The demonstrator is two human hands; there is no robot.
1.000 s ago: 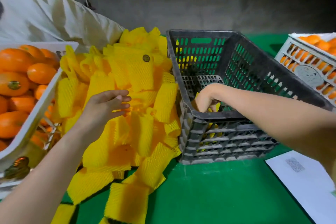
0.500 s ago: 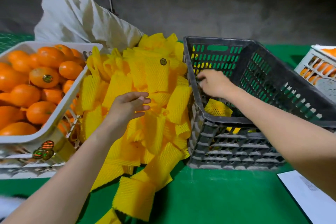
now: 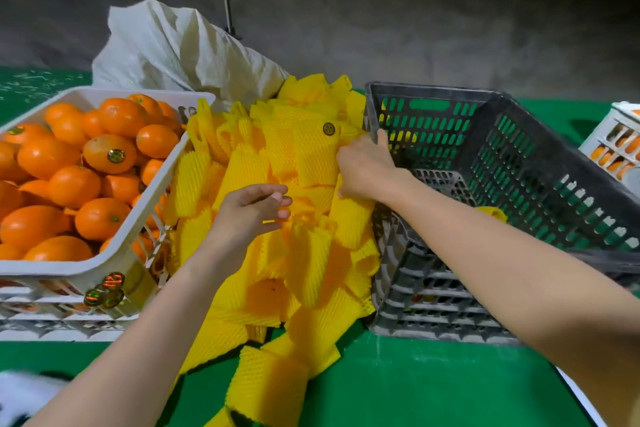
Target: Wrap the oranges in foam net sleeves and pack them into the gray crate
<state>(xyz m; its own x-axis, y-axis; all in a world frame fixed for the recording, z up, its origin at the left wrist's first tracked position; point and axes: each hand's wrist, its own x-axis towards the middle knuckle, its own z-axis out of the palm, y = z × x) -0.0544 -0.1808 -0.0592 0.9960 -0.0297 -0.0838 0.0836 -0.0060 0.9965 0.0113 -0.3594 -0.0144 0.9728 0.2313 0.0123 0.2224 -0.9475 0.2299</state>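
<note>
Left hand [image 3: 252, 215]: relaxed, empty, over foam net sleeves [image 3: 311, 156].
Right hand [image 3: 367, 166]: on sleeves, touching gray crate [image 3: 519, 156] rim; grip unclear.
Oranges [image 3: 72, 184]: white crate [image 3: 104, 263], 9 o'clock.
Open room: table [image 3: 415, 392], 6 o'clock.

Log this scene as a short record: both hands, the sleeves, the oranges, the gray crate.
foam net sleeves: yellow heap between the crates
left hand: over the heap, fingers loosely curled
right hand: on the heap's right edge, grip hidden
oranges: unwrapped, in white crate
gray crate: right of heap, something yellow inside
</note>
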